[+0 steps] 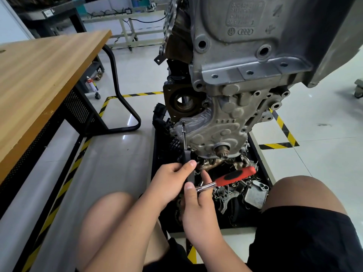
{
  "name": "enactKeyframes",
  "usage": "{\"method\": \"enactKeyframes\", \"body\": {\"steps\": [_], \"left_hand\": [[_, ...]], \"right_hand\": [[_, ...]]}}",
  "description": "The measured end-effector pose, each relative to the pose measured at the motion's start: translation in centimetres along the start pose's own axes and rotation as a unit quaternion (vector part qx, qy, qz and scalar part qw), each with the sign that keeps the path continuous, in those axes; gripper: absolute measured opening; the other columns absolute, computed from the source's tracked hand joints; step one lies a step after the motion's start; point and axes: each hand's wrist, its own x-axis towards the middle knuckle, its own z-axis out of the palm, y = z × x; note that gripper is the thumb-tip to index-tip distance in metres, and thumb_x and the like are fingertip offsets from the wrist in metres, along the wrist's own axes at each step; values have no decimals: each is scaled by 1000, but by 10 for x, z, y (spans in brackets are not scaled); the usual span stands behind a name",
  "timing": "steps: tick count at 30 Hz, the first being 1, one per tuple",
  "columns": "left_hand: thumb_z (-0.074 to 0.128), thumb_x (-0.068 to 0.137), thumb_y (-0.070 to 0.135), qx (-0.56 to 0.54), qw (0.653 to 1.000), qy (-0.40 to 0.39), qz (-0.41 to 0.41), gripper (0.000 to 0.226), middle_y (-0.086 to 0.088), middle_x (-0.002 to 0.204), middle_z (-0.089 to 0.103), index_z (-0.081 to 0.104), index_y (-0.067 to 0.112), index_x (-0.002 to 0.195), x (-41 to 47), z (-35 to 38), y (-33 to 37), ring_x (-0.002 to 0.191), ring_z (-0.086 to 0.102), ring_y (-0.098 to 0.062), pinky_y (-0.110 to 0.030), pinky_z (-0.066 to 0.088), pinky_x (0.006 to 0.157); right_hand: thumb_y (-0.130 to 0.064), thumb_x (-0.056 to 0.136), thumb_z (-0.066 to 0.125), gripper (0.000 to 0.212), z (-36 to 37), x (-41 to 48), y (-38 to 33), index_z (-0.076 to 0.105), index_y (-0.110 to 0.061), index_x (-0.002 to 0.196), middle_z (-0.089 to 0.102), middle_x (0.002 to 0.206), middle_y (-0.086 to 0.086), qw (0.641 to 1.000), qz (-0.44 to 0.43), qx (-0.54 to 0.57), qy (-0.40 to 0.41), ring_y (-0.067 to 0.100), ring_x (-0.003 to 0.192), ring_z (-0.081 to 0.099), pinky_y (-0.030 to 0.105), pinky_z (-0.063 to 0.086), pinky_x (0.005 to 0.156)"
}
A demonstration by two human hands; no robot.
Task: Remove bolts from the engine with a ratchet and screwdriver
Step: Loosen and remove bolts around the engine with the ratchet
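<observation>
1. Nearest: right hand (196, 209), pinching the steel neck of the ratchet (233, 176), red grip slanting off rightward.
2. Just beyond, touching it: left hand (172, 179), wrapped round the black handle of the screwdriver (187, 163).
3. Farther: shaft running straight up and away from those fingers to a bolt (183, 123) at the left edge of the engine (225, 124).
4. Nearer that bolt: the left hand. Tip seating: cannot tell.
</observation>
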Motion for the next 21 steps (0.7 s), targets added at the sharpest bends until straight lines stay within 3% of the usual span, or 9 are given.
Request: {"method": "enactKeyframes", "body": {"steps": [1,2,4,7,9,12,16,19,21], "left_hand": [[60,84,59,-25,999,-20,-14,45,10,48,53,71,16,75,-1,0,1,40,46,-6,-17,33,40],[59,84,60,-50,998,-40,-23,43,4,52,60,74,20,78,-3,0,2,38,49,-9,-16,34,38],[58,80,64,-73,995,-65,-33,41,-11,57,64,74,27,79,-4,-1,2,33,48,-14,-16,35,36],[57,82,61,-71,994,-73,-44,40,-8,47,56,72,24,83,-3,-3,-2,33,47,-16,-17,36,39],[61,73,61,-70,994,-68,-40,43,-8,51,59,69,19,78,-2,-3,-5,38,52,-17,-19,37,42],[63,67,60,-46,998,-48,-14,35,-3,51,59,64,26,62,0,-1,-8,43,56,-16,-21,38,45],[67,71,53,-60,997,-35,-18,35,3,45,52,64,19,65,4,0,-13,34,52,-14,-15,33,38],[67,71,53,-40,999,-15,-7,42,4,43,47,62,11,72,6,1,-15,34,47,-15,-16,31,38],[67,69,56,13,999,9,29,41,6,44,49,64,15,67,9,2,-15,39,46,-9,-21,35,42]], "right_hand": [[-26,102,41,44,4,1,-2,31,-29,145,57,122,-5,997,35,68,3,10,106,58,27,49,96],[-27,103,40,35,7,0,-5,41,-31,137,61,100,-2,989,70,132,1,16,82,61,37,55,79],[-28,104,35,24,10,-2,-10,54,-21,117,47,63,2,957,126,261,-12,16,44,40,31,43,47],[-35,101,38,36,5,-1,-21,56,-9,85,39,56,2,851,250,460,-49,12,36,27,25,34,39],[-36,94,43,34,-2,2,-21,54,-9,77,37,56,-1,775,303,549,-85,11,33,27,23,34,37],[-34,86,48,31,-5,2,-22,55,-7,73,37,56,-3,741,310,586,-109,9,31,29,21,34,36],[-39,93,45,43,0,2,-18,59,-6,68,40,56,-1,787,311,526,-84,10,32,28,22,33,36],[-35,102,40,29,4,2,-13,54,-10,96,49,60,0,908,252,334,-11,12,39,39,25,36,41],[-26,103,43,22,0,0,-10,47,-28,125,67,89,-5,982,148,106,43,0,59,59,19,45,57]]}}
